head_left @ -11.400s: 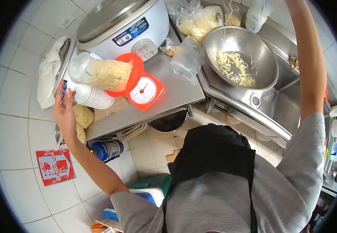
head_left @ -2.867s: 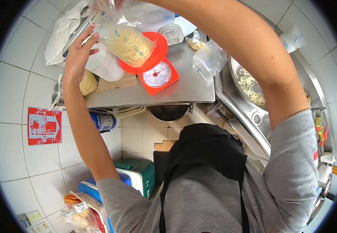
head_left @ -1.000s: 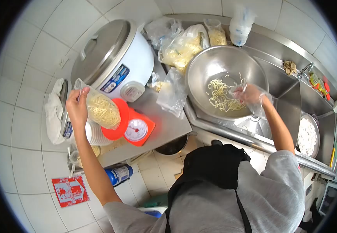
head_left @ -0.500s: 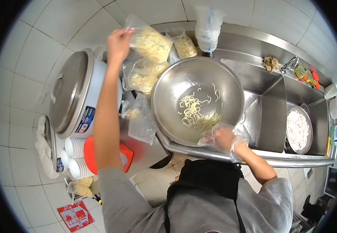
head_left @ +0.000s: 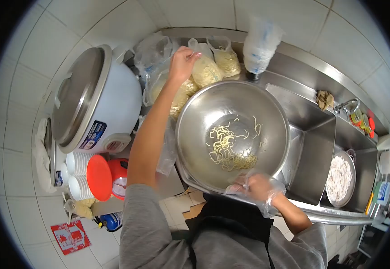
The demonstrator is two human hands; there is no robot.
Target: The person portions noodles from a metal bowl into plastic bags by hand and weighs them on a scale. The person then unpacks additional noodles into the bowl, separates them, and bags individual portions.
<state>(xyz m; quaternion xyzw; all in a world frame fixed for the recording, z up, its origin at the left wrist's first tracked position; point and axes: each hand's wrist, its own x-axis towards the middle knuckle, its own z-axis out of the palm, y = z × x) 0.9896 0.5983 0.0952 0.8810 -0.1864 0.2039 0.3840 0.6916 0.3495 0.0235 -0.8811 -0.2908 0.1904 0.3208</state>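
Observation:
My bare left hand [head_left: 182, 66] is closed in a pinch at the top of a clear plastic bag of noodles [head_left: 206, 71], behind the steel bowl's left rim. Another bag of noodles [head_left: 227, 62] stands just to its right, and more bagged noodles [head_left: 179, 102] lie beneath my left wrist. In the large steel mixing bowl [head_left: 195, 130] loose yellow noodles [head_left: 231, 152] are scattered over the bottom. My right hand [head_left: 258, 187], in a loose clear plastic glove, is over the bowl's near rim with curled fingers. Blur and the glove hide what its fingertips hold, if anything.
A big lidded cooker [head_left: 114, 94] stands left, above stacked white bowls [head_left: 79, 163] and a red-topped scale [head_left: 100, 178]. The double sink [head_left: 314, 152] on the right holds a pan of white strips [head_left: 340, 179]. Plastic bags [head_left: 261, 45] hang behind the bowl.
My left hand has carried the bag of noodles to the right, and the bag now hangs or stands more upright beside the other one. My right hand stays near the bowl's rim. The view has shifted.

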